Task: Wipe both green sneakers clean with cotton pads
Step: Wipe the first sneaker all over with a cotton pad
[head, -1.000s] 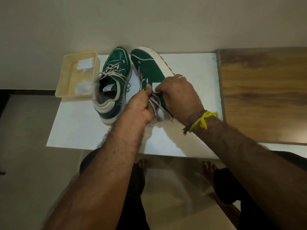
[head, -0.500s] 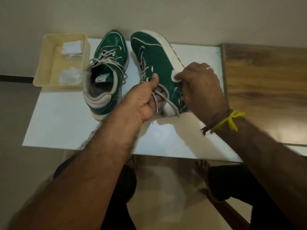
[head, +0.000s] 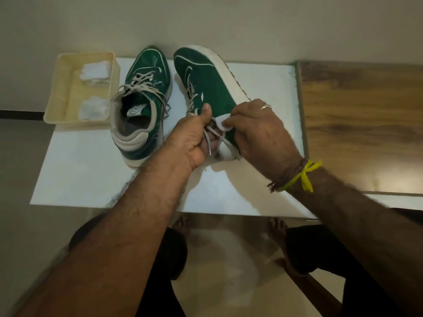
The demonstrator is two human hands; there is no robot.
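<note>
1. A cream tray (head: 57, 97) holding spare cotton pads (head: 95, 70) overhangs the white table's (head: 91, 170) far left corner.
2. An upright green sneaker (head: 146, 88) is set just right of the tray.
3. The tilted second sneaker (head: 210, 88) is gripped at its laces by the left hand (head: 192, 138).
4. A cotton pad (head: 221, 123) is pinched against its side by the right hand (head: 261, 129), which hides the heel.
5. A wooden surface (head: 361, 124) adjoins the right edge.

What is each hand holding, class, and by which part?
Left hand grips the tilted green suede sneaker at its laced collar. Right hand pinches a white cotton pad by its edge.
</note>
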